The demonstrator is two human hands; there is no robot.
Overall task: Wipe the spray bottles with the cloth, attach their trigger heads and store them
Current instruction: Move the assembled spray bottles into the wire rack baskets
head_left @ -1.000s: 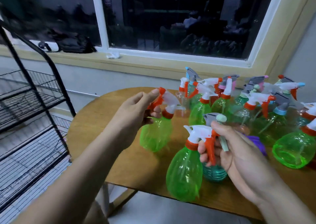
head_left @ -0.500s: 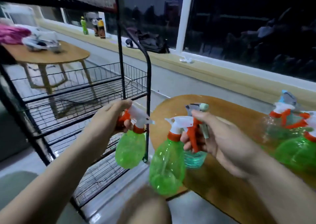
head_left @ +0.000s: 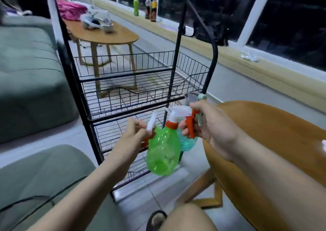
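Your left hand [head_left: 134,135] has its fingers pinching one green spray bottle [head_left: 151,123] by its white trigger head. Your right hand [head_left: 211,124] has its fingers curled round two more heads, with a second green bottle [head_left: 164,156] and one teal bottle [head_left: 185,142] dangling below, probably so all three travel together. Just beyond stands one black wire rack [head_left: 86,105], likely their storage.

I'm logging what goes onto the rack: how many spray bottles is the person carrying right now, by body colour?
Green see-through plastic spray bottles: 2, one held by the left hand at its white trigger head, one by the right hand; the bodies overlap.
Teal see-through plastic spray bottle: 1, right hand.
Total: 3
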